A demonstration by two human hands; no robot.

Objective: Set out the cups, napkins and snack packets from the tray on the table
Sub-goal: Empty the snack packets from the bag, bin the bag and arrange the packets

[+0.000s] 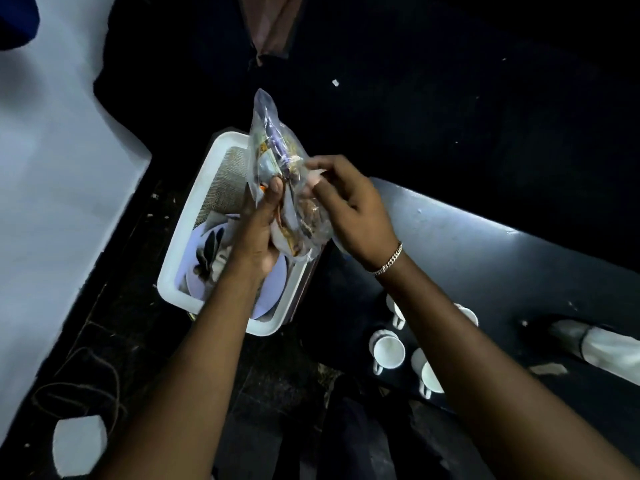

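Note:
A clear plastic bag of snack packets (277,157) is held upright above the white tray (194,216). My left hand (258,230) grips the bag from below and the left. My right hand (349,206) pinches the bag's right side. Inside the tray lie a woven mat (230,181), white plates (277,282) and some dark cutlery (207,251). Several white cups (388,351) stand on the dark table (485,254) to the right, partly hidden by my right forearm.
A rolled white cloth in a dark wrap (595,344) lies on the table at the right. A white wall (52,168) runs along the left. A cable (83,386) and a white object (79,445) lie on the dark floor at lower left.

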